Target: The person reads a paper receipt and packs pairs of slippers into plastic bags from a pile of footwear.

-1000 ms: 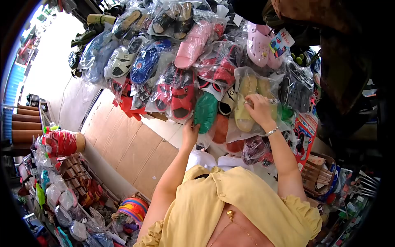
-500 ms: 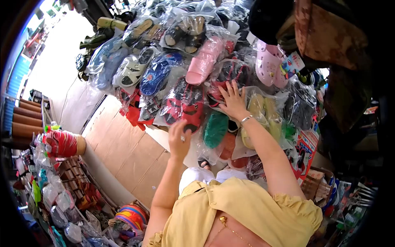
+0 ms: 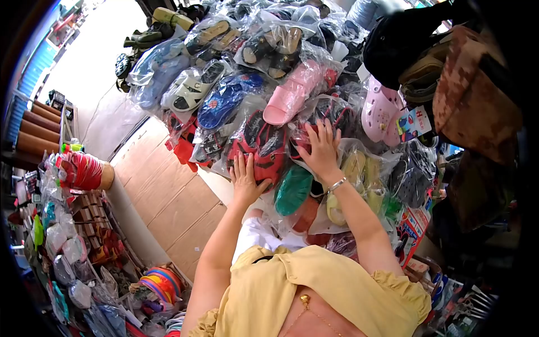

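Both hands (image 3: 281, 165) now higher on bagged sandals (image 3: 264, 146)

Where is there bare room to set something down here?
Bare room: the flat cardboard sheets between the hanging bagged sandals and the left goods shelf. The rack is packed bag against bag; the left hand and right hand press on it.
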`<state>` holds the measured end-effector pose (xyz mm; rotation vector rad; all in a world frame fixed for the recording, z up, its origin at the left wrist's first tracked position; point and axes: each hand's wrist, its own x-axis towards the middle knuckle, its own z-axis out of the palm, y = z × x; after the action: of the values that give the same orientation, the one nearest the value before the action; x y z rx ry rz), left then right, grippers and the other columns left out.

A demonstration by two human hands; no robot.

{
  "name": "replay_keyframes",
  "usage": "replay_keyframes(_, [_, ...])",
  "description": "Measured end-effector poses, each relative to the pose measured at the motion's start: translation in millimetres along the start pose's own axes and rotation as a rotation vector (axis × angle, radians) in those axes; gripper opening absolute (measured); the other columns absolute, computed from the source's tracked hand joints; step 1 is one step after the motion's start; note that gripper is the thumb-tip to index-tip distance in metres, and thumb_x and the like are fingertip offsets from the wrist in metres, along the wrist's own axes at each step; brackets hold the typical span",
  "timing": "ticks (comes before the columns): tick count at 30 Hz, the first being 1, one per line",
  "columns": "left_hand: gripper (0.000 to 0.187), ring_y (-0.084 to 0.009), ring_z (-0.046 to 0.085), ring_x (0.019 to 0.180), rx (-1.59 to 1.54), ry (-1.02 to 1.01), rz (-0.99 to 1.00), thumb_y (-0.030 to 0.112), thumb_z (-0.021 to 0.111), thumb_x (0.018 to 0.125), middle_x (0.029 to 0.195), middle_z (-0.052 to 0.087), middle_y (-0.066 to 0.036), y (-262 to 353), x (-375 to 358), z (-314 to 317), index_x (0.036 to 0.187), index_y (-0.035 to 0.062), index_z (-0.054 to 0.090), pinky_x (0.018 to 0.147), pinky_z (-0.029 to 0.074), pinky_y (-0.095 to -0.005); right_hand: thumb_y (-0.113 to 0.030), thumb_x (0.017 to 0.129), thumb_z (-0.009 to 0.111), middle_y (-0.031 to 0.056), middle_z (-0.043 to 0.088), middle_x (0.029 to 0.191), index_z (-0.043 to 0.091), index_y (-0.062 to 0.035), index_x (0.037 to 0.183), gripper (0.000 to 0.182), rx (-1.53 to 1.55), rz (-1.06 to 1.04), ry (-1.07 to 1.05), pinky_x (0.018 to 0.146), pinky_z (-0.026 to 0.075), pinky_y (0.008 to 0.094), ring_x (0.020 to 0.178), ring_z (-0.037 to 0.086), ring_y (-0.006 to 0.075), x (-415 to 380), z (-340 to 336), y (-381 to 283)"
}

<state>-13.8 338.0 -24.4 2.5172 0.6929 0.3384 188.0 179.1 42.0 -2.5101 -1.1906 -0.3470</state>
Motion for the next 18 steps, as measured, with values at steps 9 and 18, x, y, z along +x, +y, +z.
replay_keyframes(9, [0.077, -0.0386, 0.038, 0.127, -0.078, -0.013, 0.254, 0.042, 0.074, 0.076, 0.140, 0.040, -0.019, -33, 39, -55, 0.138, 0.0095, 0.044, 0.103, 0.030, -0.0510, -0.038, 0.082, 0.064, 0.0179, 0.040, 0.142, 0.046, -0.0106, 0.137, 0.063, -0.020, -0.135, 0.087, 0.113, 0.019, 0.0527, 0.138, 0.029, 0.0363, 104, 61, -48])
replay_keyframes(18, [0.057, -0.0399, 0.047, 0.120, -0.242, 0.175, 0.446, 0.017, 0.071, 0.080, 0.131, 0.052, -0.020, -102, 211, -139, 0.131, 0.0051, 0.051, 0.103, 0.036, -0.0476, -0.039, 0.082, 0.063, 0.0158, 0.040, 0.145, 0.047, -0.0129, 0.137, 0.063, -0.122, 0.014, -0.120, 0.114, 0.017, 0.0499, 0.139, 0.029, 0.0324, 107, 70, -51])
